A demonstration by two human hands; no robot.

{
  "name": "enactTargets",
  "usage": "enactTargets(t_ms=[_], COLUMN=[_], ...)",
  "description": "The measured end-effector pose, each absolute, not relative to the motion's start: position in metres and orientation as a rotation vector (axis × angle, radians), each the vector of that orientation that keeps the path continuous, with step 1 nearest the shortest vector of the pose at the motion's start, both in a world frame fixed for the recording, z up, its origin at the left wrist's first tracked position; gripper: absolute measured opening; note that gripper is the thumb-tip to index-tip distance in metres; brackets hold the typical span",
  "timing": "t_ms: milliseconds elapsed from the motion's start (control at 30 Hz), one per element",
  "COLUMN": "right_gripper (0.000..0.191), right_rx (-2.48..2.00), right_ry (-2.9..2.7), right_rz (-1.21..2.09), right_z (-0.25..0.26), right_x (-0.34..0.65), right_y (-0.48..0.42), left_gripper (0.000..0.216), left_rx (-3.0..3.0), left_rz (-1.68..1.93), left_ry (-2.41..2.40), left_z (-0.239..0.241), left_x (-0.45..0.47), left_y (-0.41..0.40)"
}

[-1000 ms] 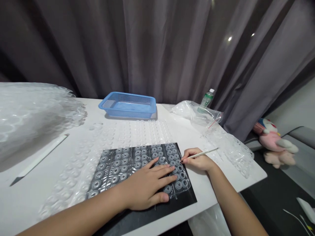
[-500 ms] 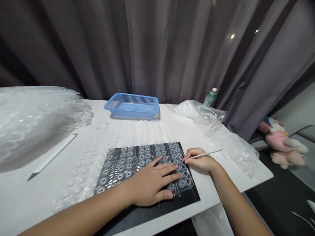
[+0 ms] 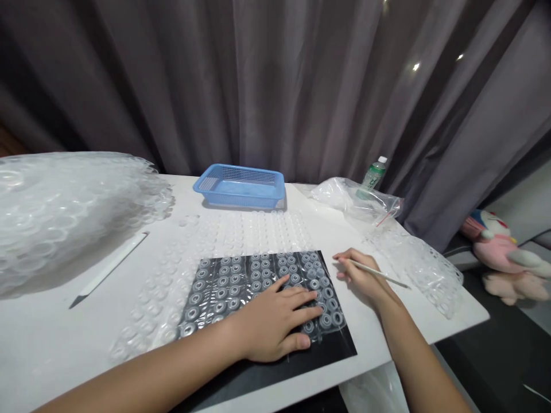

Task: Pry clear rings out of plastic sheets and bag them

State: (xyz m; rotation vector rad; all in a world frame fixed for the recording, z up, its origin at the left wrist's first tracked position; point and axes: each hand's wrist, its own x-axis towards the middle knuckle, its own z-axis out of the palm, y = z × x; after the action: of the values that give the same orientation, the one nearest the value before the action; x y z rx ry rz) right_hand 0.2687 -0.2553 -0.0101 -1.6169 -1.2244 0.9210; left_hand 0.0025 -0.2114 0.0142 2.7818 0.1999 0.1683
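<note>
My left hand (image 3: 275, 321) lies flat with fingers spread, pressing on a clear plastic sheet of round ringed pieces (image 3: 221, 292). Beneath that sheet is a black board (image 3: 340, 344), its right edge bare. My right hand (image 3: 359, 275) rests just right of the board, its fingers pinched around a thin white stick (image 3: 383, 274). The stick's back end points to the right, while its front tip is hidden by the fingers. My palm and forearm cover part of the ringed pieces.
A large heap of clear bubbled plastic (image 3: 73, 223) fills the left. Near it lies a white craft knife (image 3: 109, 269). Behind stand a blue basket (image 3: 241, 198), a plastic bag (image 3: 340, 195) and a bottle (image 3: 373, 175). More clear sheet (image 3: 430, 275) reaches the right table edge.
My right hand has drawn back from the board's right edge, and the stick has swung so its back end points lower right. My left hand stays on the sheet. The view has shifted slightly left.
</note>
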Motion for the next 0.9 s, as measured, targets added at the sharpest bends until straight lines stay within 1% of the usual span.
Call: enactTargets(t_ms=[100,267,400,467,533,667,700,900], right_gripper=[0.030,0.029,0.031,0.030,0.030,0.028,0.027,0.021], right_rx=[-1.554,-1.374,-1.448,-1.465,-1.458,-1.428,-1.425,-1.461], right_ry=[-1.109,-1.288,-1.493,-1.531,-1.527,-1.484,-1.474,-1.565], right_rz=[0.845,1.028,1.122,1.114,1.118,1.134,1.129,1.069], right_z=[-0.008,-0.008,-0.011,-0.011,-0.010,-0.009,-0.009,-0.008], right_x=[0.274,0.273,0.272,0.273,0.273,0.271,0.270,0.270], right_y=[-0.255,-0.258,-0.254,-0.252,-0.251,-0.251,-0.252,-0.251], left_gripper=[0.050,0.046,0.055,0.053,0.046,0.013,0.009,0.014], left_rx=[2.797,2.844,2.943,3.017,3.069,3.143,3.167,3.195], left_rz=[0.204,0.201,0.132,0.081,0.095,0.259,0.291,0.438], left_ry=[0.169,0.132,0.143,0.239,0.325,0.356,0.338,0.191], left_z=[0.013,0.018,0.026,0.027,0.023,0.007,0.003,-0.009], left_x=[0.004,0.006,0.016,0.028,0.043,0.070,0.074,0.072], left_y=[-0.212,-0.214,-0.223,-0.231,-0.237,-0.244,-0.244,-0.247])
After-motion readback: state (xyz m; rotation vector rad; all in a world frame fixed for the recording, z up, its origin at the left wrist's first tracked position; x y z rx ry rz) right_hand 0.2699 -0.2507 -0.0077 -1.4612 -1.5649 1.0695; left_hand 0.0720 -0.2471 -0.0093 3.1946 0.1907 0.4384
